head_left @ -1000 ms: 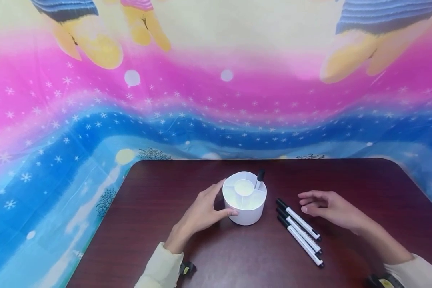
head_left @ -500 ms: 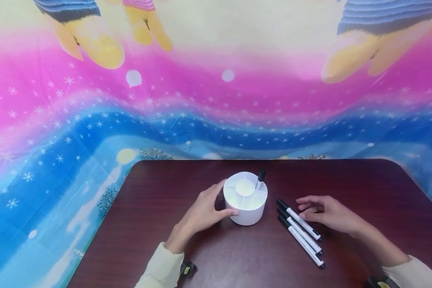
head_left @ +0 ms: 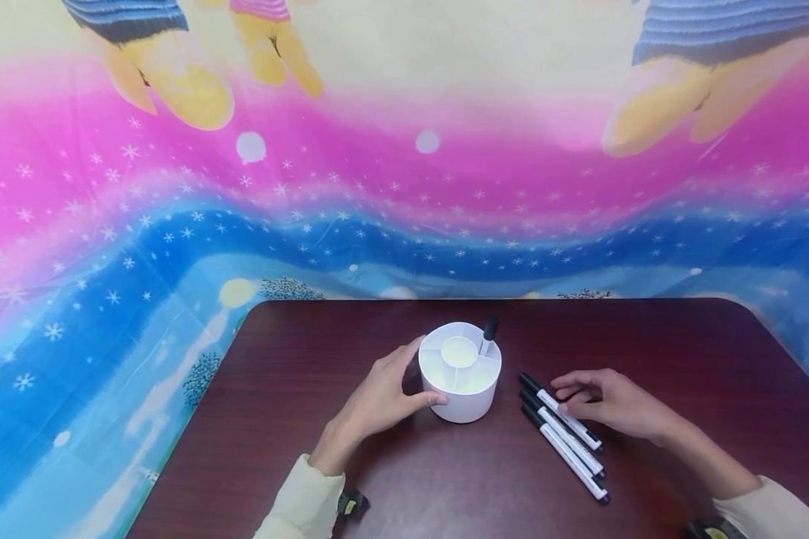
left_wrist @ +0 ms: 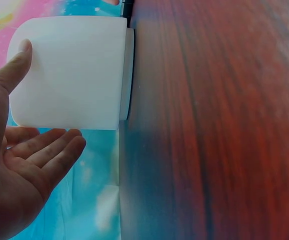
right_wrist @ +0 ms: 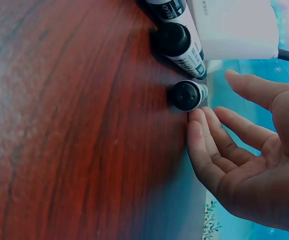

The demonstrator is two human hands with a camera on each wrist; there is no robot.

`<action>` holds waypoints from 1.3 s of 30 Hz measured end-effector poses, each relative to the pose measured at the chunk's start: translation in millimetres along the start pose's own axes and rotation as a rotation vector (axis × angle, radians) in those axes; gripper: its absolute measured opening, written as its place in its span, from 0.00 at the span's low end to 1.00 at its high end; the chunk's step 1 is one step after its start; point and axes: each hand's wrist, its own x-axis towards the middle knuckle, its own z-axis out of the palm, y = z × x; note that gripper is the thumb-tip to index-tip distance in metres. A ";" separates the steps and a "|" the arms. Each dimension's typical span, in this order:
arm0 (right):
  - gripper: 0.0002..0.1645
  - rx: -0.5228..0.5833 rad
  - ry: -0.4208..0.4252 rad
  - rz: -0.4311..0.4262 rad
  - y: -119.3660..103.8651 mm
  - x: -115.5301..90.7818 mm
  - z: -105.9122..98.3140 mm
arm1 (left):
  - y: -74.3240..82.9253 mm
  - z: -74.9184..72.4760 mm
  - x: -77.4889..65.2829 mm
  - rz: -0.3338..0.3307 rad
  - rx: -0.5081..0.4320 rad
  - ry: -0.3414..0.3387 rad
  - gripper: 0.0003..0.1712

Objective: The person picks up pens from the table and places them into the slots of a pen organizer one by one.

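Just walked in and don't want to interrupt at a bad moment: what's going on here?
A person's left hand is holding a white divided cup by its side on a dark table. One marker stands in it, black end up. Three more markers lie beside one another to the right of it. The right hand is at the nearest of these, not gripping it; whether it touches is hard to tell.

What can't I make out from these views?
Head view: lower end of the standing marker, hidden inside the white holder.
Head view: print on the loose markers, too small to read.
Left wrist view: inside of the white holder, hidden by its outer wall.
Right wrist view: one end of the topmost marker, cut off by the top edge.
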 end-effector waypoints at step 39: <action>0.29 -0.058 0.011 0.024 -2.4 6.4 6.8 | 1.2 -3.0 -2.1 0.023 -0.011 0.013 0.57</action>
